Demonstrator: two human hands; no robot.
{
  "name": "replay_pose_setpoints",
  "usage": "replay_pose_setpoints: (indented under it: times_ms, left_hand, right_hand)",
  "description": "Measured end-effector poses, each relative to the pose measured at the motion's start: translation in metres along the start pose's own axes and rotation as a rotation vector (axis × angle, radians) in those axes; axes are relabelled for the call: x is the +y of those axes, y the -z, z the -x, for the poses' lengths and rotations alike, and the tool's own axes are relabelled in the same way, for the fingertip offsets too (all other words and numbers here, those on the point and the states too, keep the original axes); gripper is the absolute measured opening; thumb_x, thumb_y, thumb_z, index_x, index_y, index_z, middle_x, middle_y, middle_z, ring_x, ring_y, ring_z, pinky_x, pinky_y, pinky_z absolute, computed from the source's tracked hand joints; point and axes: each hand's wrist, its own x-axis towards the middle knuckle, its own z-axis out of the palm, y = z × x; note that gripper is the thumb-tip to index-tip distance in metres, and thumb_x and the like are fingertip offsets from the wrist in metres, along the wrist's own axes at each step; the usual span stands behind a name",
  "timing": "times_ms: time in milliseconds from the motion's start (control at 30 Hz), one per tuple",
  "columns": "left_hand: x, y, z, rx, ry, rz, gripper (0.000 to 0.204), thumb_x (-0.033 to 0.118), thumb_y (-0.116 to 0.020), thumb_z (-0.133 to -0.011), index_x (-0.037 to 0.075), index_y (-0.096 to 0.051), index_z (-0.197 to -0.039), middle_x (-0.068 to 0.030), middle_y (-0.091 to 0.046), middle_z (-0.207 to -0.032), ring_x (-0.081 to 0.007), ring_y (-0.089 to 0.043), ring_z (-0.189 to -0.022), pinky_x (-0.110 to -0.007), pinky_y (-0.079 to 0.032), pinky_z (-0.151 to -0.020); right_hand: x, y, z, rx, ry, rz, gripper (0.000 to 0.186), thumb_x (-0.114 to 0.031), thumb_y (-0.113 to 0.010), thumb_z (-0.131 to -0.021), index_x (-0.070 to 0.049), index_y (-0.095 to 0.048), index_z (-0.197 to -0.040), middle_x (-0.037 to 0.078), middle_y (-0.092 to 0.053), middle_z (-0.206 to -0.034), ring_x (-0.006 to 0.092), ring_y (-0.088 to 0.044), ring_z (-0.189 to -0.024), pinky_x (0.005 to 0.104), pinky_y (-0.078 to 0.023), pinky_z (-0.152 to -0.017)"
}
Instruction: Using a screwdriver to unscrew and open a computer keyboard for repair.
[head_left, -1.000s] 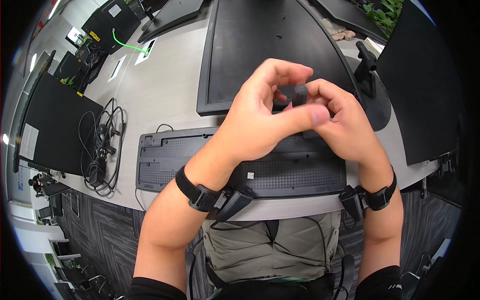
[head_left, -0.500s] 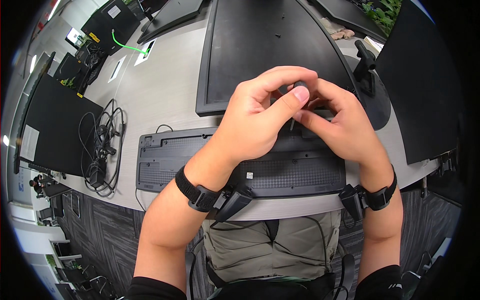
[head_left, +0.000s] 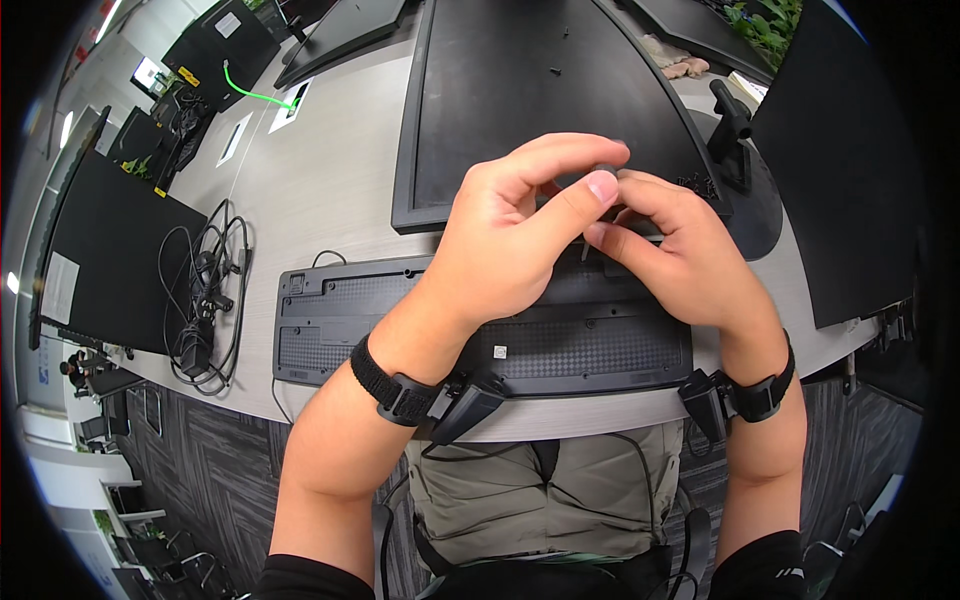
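Observation:
A screwdriver [head_left: 584,254] stands roughly upright between my hands, its thin metal shaft pointing down at the keyboard and its dark handle mostly hidden by fingers. My left hand [head_left: 510,225] pinches the handle's top end, thumb across it and index finger arched over. Lower down, the fingers and thumb of my right hand [head_left: 690,245] close around the tool. Beneath both hands a black keyboard [head_left: 385,340] lies face down, its underside with screw holes showing. A small white square piece [head_left: 500,352] rests on it.
Beyond the keyboard a large black monitor [head_left: 500,110] lies flat, with loose screws [head_left: 556,71] on it and several more [head_left: 696,185] at its near right corner. A monitor stand [head_left: 735,130] stands to the right. Tangled black cables [head_left: 205,290] lie at the left.
My left index fingertip has shifted slightly over the handle's top. The right hand's fingers have dropped a little and turned around the tool. The keyboard has not visibly moved.

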Motion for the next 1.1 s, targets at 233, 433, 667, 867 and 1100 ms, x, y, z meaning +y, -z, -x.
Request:
replay_pose_setpoints:
  times_ms: [233,433,667,867,1100]
  left_hand:
    - [-0.005,0.002,-0.003,0.028,-0.127,-0.172,0.020,-0.001,-0.078,-0.090,0.001,-0.062,-0.101,-0.0133,-0.066,-0.123,-0.0176,-0.063,-0.108,-0.036,-0.055,-0.094]
    - [0.003,-0.002,0.001,0.006,-0.068,-0.055,0.024,0.001,-0.073,-0.094,-0.001,-0.067,-0.118,-0.0090,-0.068,-0.120,-0.0133,-0.062,-0.105,-0.031,-0.053,-0.092]
    - [-0.007,0.002,-0.001,0.067,-0.139,-0.226,0.040,0.025,-0.081,-0.090,0.004,-0.066,-0.120,-0.0058,-0.071,-0.115,-0.0148,-0.063,-0.105,-0.032,-0.047,-0.091]
    - [-0.008,-0.002,0.001,-0.021,-0.092,-0.164,0.028,0.014,-0.069,-0.100,0.001,-0.067,-0.125,-0.0068,-0.070,-0.112,-0.0126,-0.069,-0.092,-0.028,-0.053,-0.080]
    - [-0.003,-0.011,0.003,0.044,-0.212,-0.295,0.021,0.012,-0.070,-0.095,0.000,-0.066,-0.111,-0.0104,-0.065,-0.107,-0.0199,-0.064,-0.096,-0.031,-0.052,-0.084]
  right_hand:
    - [-0.009,-0.001,0.004,0.039,0.057,-0.030,0.020,-0.013,-0.073,-0.094,0.004,-0.068,-0.104,0.012,-0.073,-0.099,0.0206,-0.069,-0.085,0.0331,-0.055,-0.081]
    - [-0.003,0.000,0.000,0.048,-0.004,0.012,0.019,-0.013,-0.072,-0.095,0.003,-0.067,-0.103,0.011,-0.072,-0.089,0.0200,-0.069,-0.081,0.0339,-0.056,-0.081]
    - [-0.002,-0.002,0.003,0.059,0.036,-0.011,0.021,-0.013,-0.074,-0.093,0.002,-0.066,-0.106,0.010,-0.071,-0.091,0.0185,-0.067,-0.083,0.0328,-0.053,-0.079]
    - [0.001,-0.002,0.004,0.075,0.031,0.085,0.024,-0.003,-0.070,-0.090,0.003,-0.065,-0.112,0.012,-0.071,-0.094,0.0214,-0.070,-0.088,0.0334,-0.054,-0.083]
    - [-0.005,-0.004,0.003,0.034,-0.062,0.053,0.023,0.001,-0.068,-0.084,0.003,-0.067,-0.107,0.011,-0.074,-0.097,0.0159,-0.070,-0.091,0.0310,-0.054,-0.084]
